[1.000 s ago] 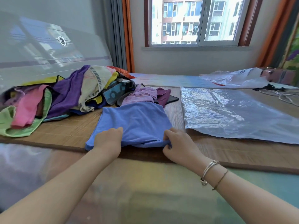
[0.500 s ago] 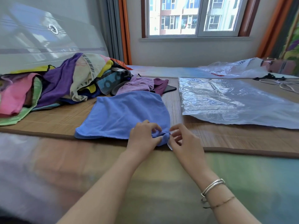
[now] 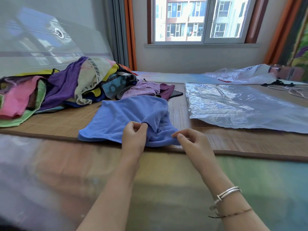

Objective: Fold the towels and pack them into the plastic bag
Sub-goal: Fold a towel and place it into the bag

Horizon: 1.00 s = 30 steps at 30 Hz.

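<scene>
Pinching the near edge of the blue towel (image 3: pixel 126 117), the left hand (image 3: pixel 134 135) lifts a fold of cloth between thumb and fingertips, while the right hand (image 3: pixel 194 144) nips the towel's near right corner with its fingers curled around the hem. The towel lies on the bamboo mat (image 3: pixel 66 121) at about 12 o'clock from the hands, rumpled on its right side and not yet squared, so this looks like the very start of folding it.

The task appears barely begun. At 10 o'clock a heap of unfolded towels (image 3: pixel 66 87) sits in a jumble of purple, pink, green and patterned cloth, with a lilac towel (image 3: pixel 141 90) loose just beyond the blue one. At 2 o'clock the plastic bag (image 3: pixel 241 107) lies flat on the mat, well apart from the towel; nothing can be seen inside it. No folded towel shows anywhere.

What remains, by my judgement: finishing this fold, working through the whole heap, then opening the bag and loading it.
</scene>
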Motion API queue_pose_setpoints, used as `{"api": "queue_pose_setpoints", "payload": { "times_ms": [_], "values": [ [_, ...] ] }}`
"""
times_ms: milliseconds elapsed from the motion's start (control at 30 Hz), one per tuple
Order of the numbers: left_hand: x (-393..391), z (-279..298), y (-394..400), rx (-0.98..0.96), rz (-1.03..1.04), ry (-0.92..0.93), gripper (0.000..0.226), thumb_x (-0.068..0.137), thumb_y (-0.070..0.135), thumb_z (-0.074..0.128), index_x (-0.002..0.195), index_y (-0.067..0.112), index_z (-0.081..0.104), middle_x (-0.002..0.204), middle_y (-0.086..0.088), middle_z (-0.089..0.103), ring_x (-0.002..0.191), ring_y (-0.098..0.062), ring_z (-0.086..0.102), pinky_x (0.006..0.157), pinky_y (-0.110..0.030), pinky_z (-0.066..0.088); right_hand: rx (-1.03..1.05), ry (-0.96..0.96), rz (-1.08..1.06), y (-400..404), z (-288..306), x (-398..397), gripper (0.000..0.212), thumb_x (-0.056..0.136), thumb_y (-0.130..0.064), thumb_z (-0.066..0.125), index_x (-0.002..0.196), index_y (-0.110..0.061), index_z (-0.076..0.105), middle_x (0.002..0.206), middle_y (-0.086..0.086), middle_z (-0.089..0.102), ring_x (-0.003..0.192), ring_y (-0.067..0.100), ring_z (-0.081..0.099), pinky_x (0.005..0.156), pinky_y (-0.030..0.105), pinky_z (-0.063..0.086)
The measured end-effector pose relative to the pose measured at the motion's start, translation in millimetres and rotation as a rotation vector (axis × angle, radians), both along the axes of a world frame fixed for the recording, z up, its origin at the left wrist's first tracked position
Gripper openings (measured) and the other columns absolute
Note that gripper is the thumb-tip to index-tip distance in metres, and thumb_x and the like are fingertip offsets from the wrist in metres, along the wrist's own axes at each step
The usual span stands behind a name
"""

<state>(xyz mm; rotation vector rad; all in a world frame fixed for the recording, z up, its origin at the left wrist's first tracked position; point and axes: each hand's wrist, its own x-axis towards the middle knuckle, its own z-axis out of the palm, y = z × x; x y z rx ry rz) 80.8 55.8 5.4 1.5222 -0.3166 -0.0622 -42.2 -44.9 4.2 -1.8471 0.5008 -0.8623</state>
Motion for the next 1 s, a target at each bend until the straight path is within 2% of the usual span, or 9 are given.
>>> {"api": "queue_pose_setpoints", "payload": {
  "times_ms": [100, 200, 367, 467, 533, 600, 733, 867, 1000],
  "values": [
    [-2.2, -4.7, -2.3, 0.143, 0.005, -0.164, 0.013, 0.086, 0.019, 0.067, 0.087, 0.015, 0.055, 0.068, 0.002, 0.058, 0.064, -0.011, 0.053, 0.053, -0.012, 0.039, 0.026, 0.019, 0.027, 5.4, 1.4, -0.7, 0.016, 0.087, -0.012, 0.063, 0.079, -0.020, 0.074, 0.070, -0.005, 0.068, 0.060, 0.000, 0.056, 0.059, 0.012, 0.040],
    [-4.9, -8.4, -6.7, 0.409, -0.031, -0.395, 0.024, 0.081, 0.030, 0.071, 0.102, 0.029, 0.060, 0.060, 0.009, 0.055, 0.075, -0.014, 0.058, 0.075, -0.030, 0.046, 0.098, 0.023, 0.077, 9.5, -0.5, 2.8, 0.017, 0.086, -0.004, 0.062, 0.083, -0.018, 0.070, 0.077, 0.007, 0.068, 0.059, 0.008, 0.060, 0.058, 0.015, 0.044],
    [-8.4, 2.3, -5.5, 0.746, -0.051, -0.763, 0.031, 0.086, 0.044, 0.061, 0.117, 0.044, 0.064, 0.071, 0.013, 0.057, 0.096, -0.013, 0.047, 0.083, -0.028, 0.028, 0.108, 0.049, 0.045, 3.8, 0.0, 4.8, 0.016, 0.084, -0.002, 0.061, 0.080, -0.016, 0.067, 0.065, 0.006, 0.064, 0.055, 0.010, 0.056, 0.061, 0.027, 0.045],
    [-6.4, 4.2, -5.0, 0.594, -0.018, -0.776, 0.022, 0.089, 0.041, 0.056, 0.078, 0.031, 0.071, 0.056, 0.009, 0.052, 0.076, -0.018, 0.052, 0.078, -0.037, 0.038, 0.101, 0.063, 0.002, 3.2, 0.8, 5.7, 0.017, 0.084, -0.001, 0.060, 0.076, -0.015, 0.065, 0.055, -0.003, 0.056, 0.055, 0.014, 0.052, 0.056, 0.024, 0.040],
    [-4.7, 8.4, -5.9, 0.294, -0.004, -0.576, 0.046, 0.091, 0.041, 0.054, 0.053, 0.016, 0.049, 0.043, 0.006, 0.034, 0.052, -0.017, 0.038, 0.057, -0.035, 0.037, 0.107, 0.079, -0.008, 3.8, 2.1, 5.9, 0.018, 0.085, -0.002, 0.059, 0.075, -0.017, 0.066, 0.058, 0.000, 0.057, 0.056, 0.015, 0.053, 0.058, 0.025, 0.040],
    [-4.7, 16.2, -2.8, 0.134, -0.031, -0.424, 0.050, 0.095, 0.035, 0.057, 0.055, 0.007, 0.048, 0.041, 0.008, 0.030, 0.046, -0.010, 0.029, 0.049, -0.028, 0.029, 0.135, 0.093, 0.000, 5.4, 4.7, 4.8, 0.018, 0.087, -0.004, 0.057, 0.079, -0.017, 0.068, 0.067, 0.004, 0.062, 0.054, 0.012, 0.054, 0.061, 0.024, 0.043],
    [-13.6, 18.6, 2.6, 0.159, -0.154, -0.370, 0.029, 0.088, 0.030, 0.067, 0.068, 0.009, 0.067, 0.043, 0.012, 0.049, 0.046, -0.007, 0.043, 0.050, -0.021, 0.036, 0.246, 0.103, 0.099, 10.7, 12.5, 2.3, 0.020, 0.095, -0.014, 0.053, 0.095, -0.015, 0.073, 0.079, 0.000, 0.069, 0.051, 0.001, 0.057, 0.056, 0.010, 0.042],
    [-22.0, 23.1, 3.6, 0.030, -0.216, -0.262, 0.008, 0.085, 0.018, 0.071, 0.084, 0.010, 0.070, 0.069, 0.004, 0.066, 0.059, -0.002, 0.061, 0.053, -0.016, 0.047, 0.531, 0.158, 0.296, 20.0, 15.8, 4.7, 0.037, 0.099, -0.036, 0.045, 0.101, -0.010, 0.072, 0.076, 0.001, 0.068, 0.051, 0.010, 0.055, 0.052, 0.021, 0.037],
    [-24.3, 22.3, 5.4, 0.084, -0.223, -0.344, 0.007, 0.081, 0.010, 0.076, 0.080, 0.016, 0.072, 0.058, 0.008, 0.061, 0.053, -0.002, 0.055, 0.051, -0.012, 0.041, 0.763, 0.026, 0.293, 17.9, 20.8, 5.6, 0.037, 0.099, -0.038, 0.042, 0.090, -0.010, 0.066, 0.071, 0.004, 0.059, 0.051, 0.012, 0.049, 0.051, 0.023, 0.035]
  ]
}}
